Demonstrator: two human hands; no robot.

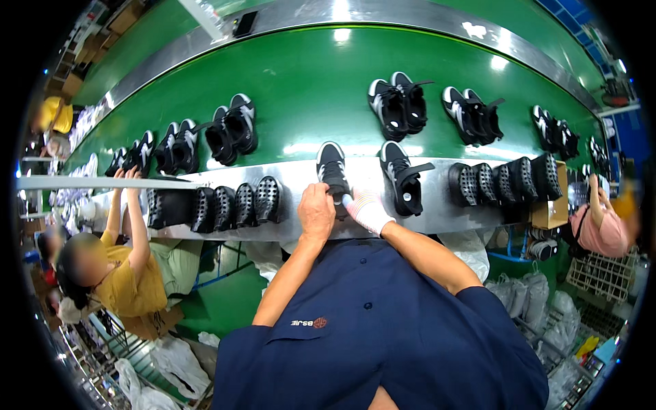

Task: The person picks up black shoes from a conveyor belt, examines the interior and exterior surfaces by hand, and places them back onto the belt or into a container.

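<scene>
A black sneaker (332, 160) with a pale grey toe edge lies on the metal ledge in front of me, toe pointing away. My bare left hand (316, 210) grips the left side of its heel opening, fingers curled. On the other side, my right hand (370, 210), in a white striped glove, closes on the heel; its fingertips are partly hidden. Something dark shows in the opening between the hands, too small to make out. Just right of the glove stands a matching sneaker (398, 179), its strap sticking out to the right, touched by neither hand.
Pairs of similar sneakers (232, 130) stand along the green belt (307, 89). Rows of black studded pieces (236, 206) line the metal ledge (297, 179) on both sides. A carton (550, 208) is at the right. Co-workers sit left, in a yellow top (137, 287), and right, in pink (601, 229).
</scene>
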